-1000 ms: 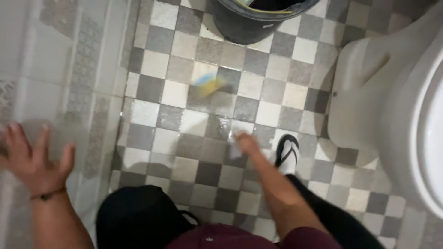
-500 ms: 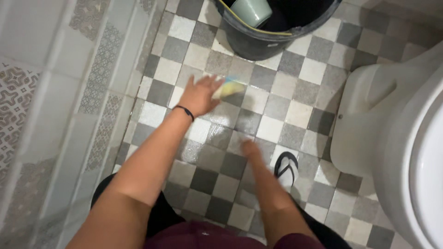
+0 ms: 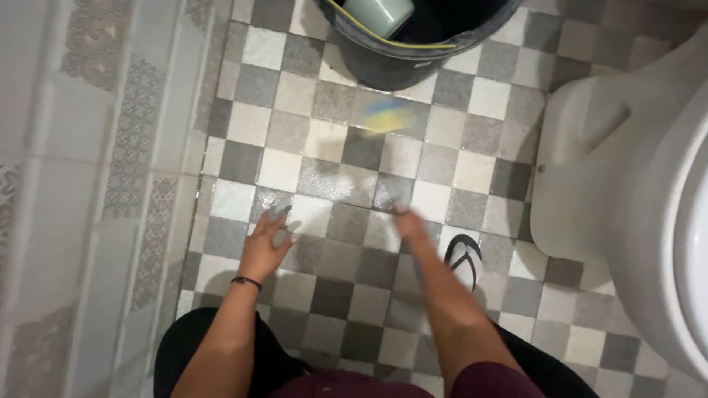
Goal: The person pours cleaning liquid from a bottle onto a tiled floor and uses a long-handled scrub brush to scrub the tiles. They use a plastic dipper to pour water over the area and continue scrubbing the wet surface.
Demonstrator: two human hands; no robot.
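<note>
Left hand (image 3: 264, 247) rests spread and empty on the wet checkered floor (image 3: 332, 184). Right hand (image 3: 407, 221) is blurred (grip unreadable). The yellow-blue sponge (image 3: 387, 116) lies farther off, near the dark bucket (image 3: 413, 51).

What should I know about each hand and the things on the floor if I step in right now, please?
Left hand: open, fingers spread, on or just over the wet checkered floor, holding nothing.
Right hand: blurred, low over the tiles; whether it holds anything cannot be told.
Sponge, yellow and blue, blurred: lies on the tiles ahead of both hands, just in front of the dark bucket, touched by neither hand.
Green cup sits inside the bucket.
Sandal is beside the right forearm; toilet stands to the right.
Tiles around the hands look wet and shiny.
</note>
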